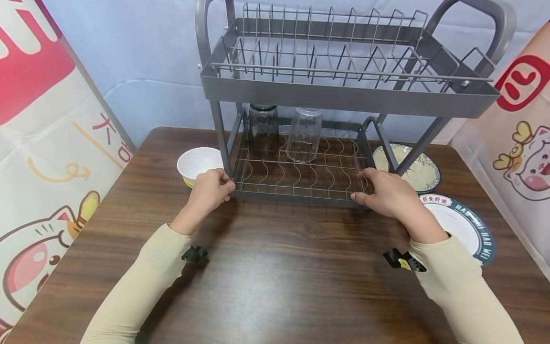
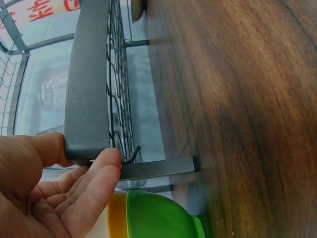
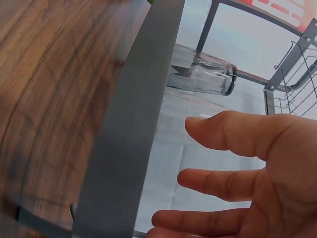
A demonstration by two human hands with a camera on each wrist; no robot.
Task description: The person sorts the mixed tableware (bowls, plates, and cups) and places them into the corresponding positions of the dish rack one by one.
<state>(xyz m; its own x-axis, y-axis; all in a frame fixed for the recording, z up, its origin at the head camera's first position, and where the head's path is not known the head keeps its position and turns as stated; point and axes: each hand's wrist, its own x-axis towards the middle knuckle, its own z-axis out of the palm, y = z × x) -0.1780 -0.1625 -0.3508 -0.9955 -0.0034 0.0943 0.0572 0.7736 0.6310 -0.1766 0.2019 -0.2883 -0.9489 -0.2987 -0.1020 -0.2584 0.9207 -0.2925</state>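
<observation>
A grey two-tier dish rack (image 1: 343, 95) stands on the table. My left hand (image 1: 211, 187) pinches the front left corner of its lower tier; in the left wrist view the thumb and fingers of that hand (image 2: 64, 183) lie on either side of the grey rail (image 2: 89, 84). My right hand (image 1: 388, 192) is at the lower tier's front right corner, fingers spread and held apart; in the right wrist view that hand (image 3: 247, 173) shows nothing between thumb and fingers. A dark glass (image 1: 264, 126) and a clear glass (image 1: 304, 136) stand upside down on the lower tier.
A white bowl (image 1: 198, 161) sits left of the rack, its green outside (image 2: 158, 215) showing in the left wrist view. Right of the rack are a patterned plate (image 1: 423, 169) and a teal-rimmed plate (image 1: 477, 229). The wooden table (image 1: 283, 267) extends in front.
</observation>
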